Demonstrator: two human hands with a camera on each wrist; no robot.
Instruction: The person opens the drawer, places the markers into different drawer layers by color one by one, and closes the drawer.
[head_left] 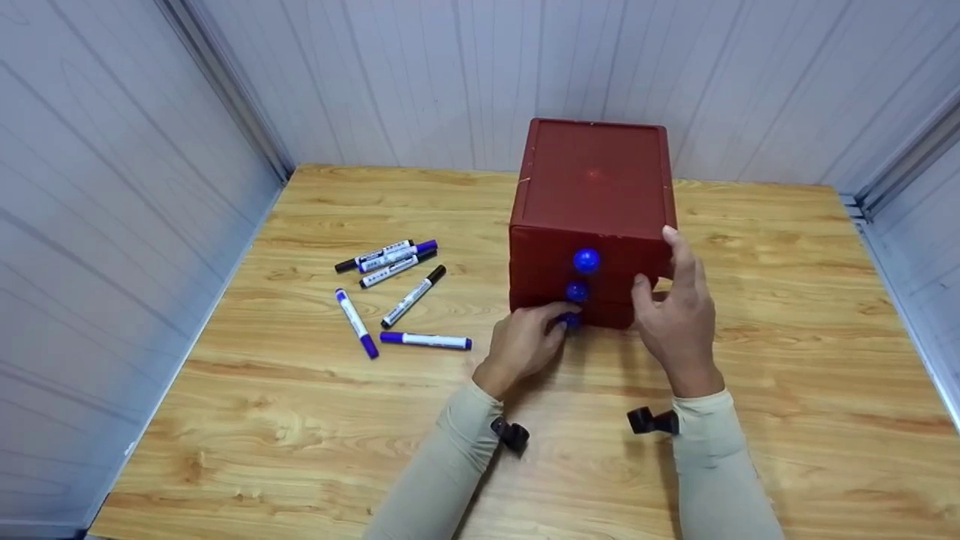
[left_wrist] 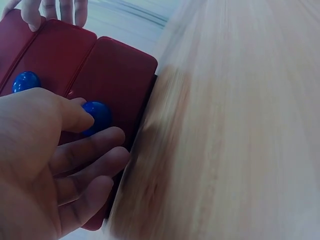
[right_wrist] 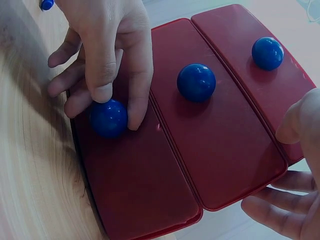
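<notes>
A dark red cabinet [head_left: 592, 172] with three stacked drawers stands on the wooden table, each drawer front bearing a round blue knob. With thumb and index finger, my left hand [head_left: 525, 341] pinches the lowest blue knob [right_wrist: 108, 118]; its other fingers spread below, as the left wrist view shows. My right hand [head_left: 682, 322] grips the cabinet's right front edge, thumb on the front and fingers along the side. Between the hands sit the middle knob [right_wrist: 196, 82] and the top knob [right_wrist: 267, 53]. All drawer fronts look flush with one another.
Left of the cabinet lie several whiteboard markers, including a blue one [head_left: 426, 341] closest to my left hand, another blue one [head_left: 357, 322] and a black one [head_left: 414, 296]. Pale panel walls [head_left: 420, 82] enclose the table's back and sides.
</notes>
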